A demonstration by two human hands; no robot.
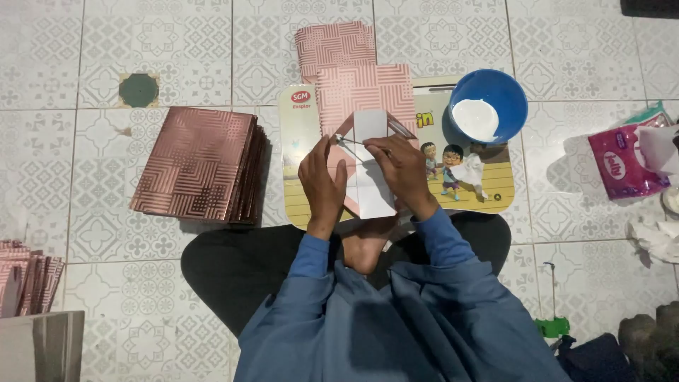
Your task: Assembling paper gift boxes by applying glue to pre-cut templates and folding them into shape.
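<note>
Gluing step: left hand (322,185) presses the pink patterned folded paper bag (364,141) flat; right hand (404,170) grips a thin glue stick (353,141). Next: press flap shut.

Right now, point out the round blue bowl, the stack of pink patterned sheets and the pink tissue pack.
Round blue bowl (506,90), head view, inner wall.
Stack of pink patterned sheets (192,163), head view, top sheet.
Pink tissue pack (622,167), head view, front face.

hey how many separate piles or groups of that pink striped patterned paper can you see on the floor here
3. A thick stack lies left of the hands; a few sheets lie ahead of the hands, partly on the cartoon board; another pile sits at the far left edge, partly cut off.
</note>
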